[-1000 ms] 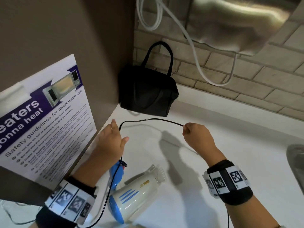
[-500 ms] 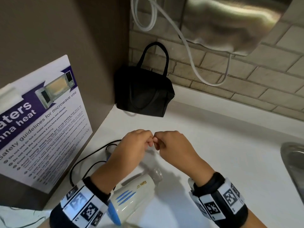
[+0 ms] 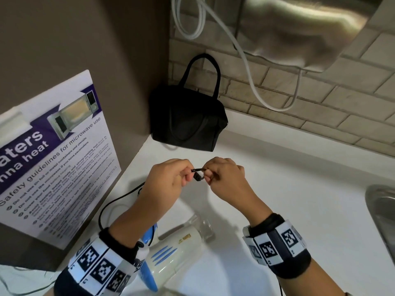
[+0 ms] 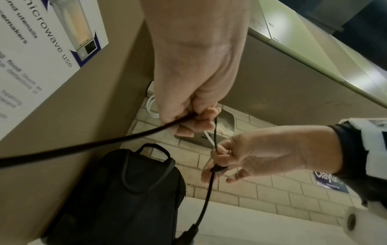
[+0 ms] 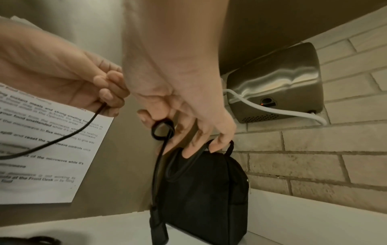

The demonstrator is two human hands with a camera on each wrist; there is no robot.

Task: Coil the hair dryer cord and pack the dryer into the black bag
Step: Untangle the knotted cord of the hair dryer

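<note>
1. The small cord (image 3: 197, 172) loop pinched in the right hand (image 3: 224, 178) could spring open if either grip slackens
2. Left hand (image 3: 168, 180) clutches the cord just beside it
3. Hair dryer (image 3: 171, 255) lies on the bench (image 3: 299, 189) near the wrists; black bag (image 3: 188, 118) stands beyond the hands, far left
</note>
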